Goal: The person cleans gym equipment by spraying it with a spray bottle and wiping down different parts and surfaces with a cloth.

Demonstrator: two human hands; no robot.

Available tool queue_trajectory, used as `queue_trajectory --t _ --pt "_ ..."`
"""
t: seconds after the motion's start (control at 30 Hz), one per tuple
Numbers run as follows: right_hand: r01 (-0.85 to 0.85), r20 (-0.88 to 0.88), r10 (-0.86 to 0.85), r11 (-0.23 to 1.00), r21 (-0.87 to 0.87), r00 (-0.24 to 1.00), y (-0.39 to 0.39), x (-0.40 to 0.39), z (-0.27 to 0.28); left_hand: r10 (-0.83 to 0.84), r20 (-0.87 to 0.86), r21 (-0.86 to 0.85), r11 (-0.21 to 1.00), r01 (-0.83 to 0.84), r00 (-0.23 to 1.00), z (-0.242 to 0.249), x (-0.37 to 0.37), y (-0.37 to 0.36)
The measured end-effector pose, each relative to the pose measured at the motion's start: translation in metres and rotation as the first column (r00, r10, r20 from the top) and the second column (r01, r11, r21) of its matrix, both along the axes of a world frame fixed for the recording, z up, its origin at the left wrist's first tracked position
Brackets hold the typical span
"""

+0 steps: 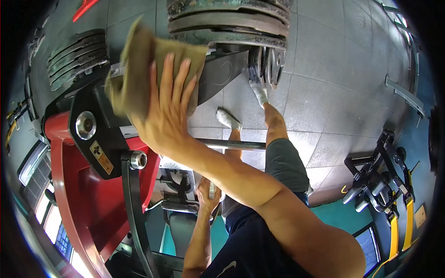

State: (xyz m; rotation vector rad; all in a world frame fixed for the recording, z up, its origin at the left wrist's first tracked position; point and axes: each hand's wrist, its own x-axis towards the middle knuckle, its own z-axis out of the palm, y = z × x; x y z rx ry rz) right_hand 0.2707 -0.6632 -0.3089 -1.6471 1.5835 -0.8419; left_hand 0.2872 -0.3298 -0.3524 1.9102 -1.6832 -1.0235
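My right hand (168, 99) lies over an olive-brown cloth (139, 65), fingers stretched across it and the thumb hidden. The cloth covers part of a black machine arm (225, 69) and blurs at its left side. Lower down, my left hand (208, 197) is closed around a pale, narrow object (212, 190), mostly hidden by the fingers; I cannot make out its kind. Close to the cloth is a black pivot plate with a round metal bolt (86, 125) and a yellow warning label (101, 157).
Stacked weight plates (227, 23) are mounted at the top, with another stack (78, 58) at left. A red machine frame (69, 194) stands at lower left. A metal bar (232, 144) crosses before my legs. More gym equipment (380, 180) stands right, on grey floor tiles (333, 97).
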Motion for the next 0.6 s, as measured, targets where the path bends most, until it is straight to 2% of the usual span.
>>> queue_trajectory --t 0.03,0.07,0.1,0.13,0.2,0.23,0.27,0.3,0.33,0.37,0.43,0.6 --pt "0.063 -0.014 -0.063 0.997 0.055 0.998 -0.013 0.000 0.000 0.013 0.016 -0.008 1.000 -0.013 1.000 -0.002 -0.001 0.006" --pt "0.054 -0.004 -0.053 0.997 0.047 0.999 -0.016 0.000 -0.002 0.029 0.036 -0.021 0.999 -0.028 0.999 -0.004 -0.003 0.010" --pt "-0.013 0.000 0.013 1.000 0.024 1.000 -0.005 -0.003 -0.004 0.046 0.057 -0.041 0.998 -0.043 0.997 -0.002 -0.006 0.003" --pt "-0.079 0.000 0.079 0.997 -0.008 0.997 0.012 -0.008 -0.011 0.083 0.042 0.044 0.995 -0.085 0.996 0.005 -0.009 -0.006" --pt "-0.155 0.056 0.157 0.987 -0.052 0.986 0.025 -0.005 -0.030 0.112 -0.030 -0.007 0.994 -0.112 0.993 0.023 -0.020 -0.063" --pt "-0.192 0.084 0.198 0.979 -0.073 0.977 0.031 -0.004 -0.039 0.081 0.029 0.000 0.997 -0.081 0.996 0.018 -0.031 -0.090" --pt "-0.078 0.090 0.077 0.997 0.008 0.993 0.023 -0.001 -0.020 0.049 0.087 0.007 0.999 -0.050 0.995 0.013 -0.042 -0.117" --pt "0.044 0.088 -0.052 0.995 0.089 0.995 0.012 0.001 0.001 -0.045 0.238 0.054 0.998 0.033 0.970 0.001 -0.054 -0.146" --pt "0.100 0.157 -0.113 0.991 0.086 0.981 -0.008 0.003 0.014 0.052 0.175 -0.012 0.999 -0.050 0.983 -0.006 -0.068 -0.180" --pt "0.097 0.154 -0.106 0.993 0.067 0.982 -0.013 0.008 0.012 0.148 0.102 -0.072 0.987 -0.141 0.984 -0.011 -0.078 -0.210" --pt "0.091 0.139 -0.095 0.995 0.039 0.986 -0.018 0.012 0.007 0.166 0.115 -0.131 0.980 -0.151 0.979 -0.028 -0.086 -0.243" --pt "0.014 0.085 -0.015 1.000 0.019 0.996 -0.015 0.005 0.000 0.196 0.316 -0.071 0.981 -0.182 0.928 -0.038 -0.102 -0.276"
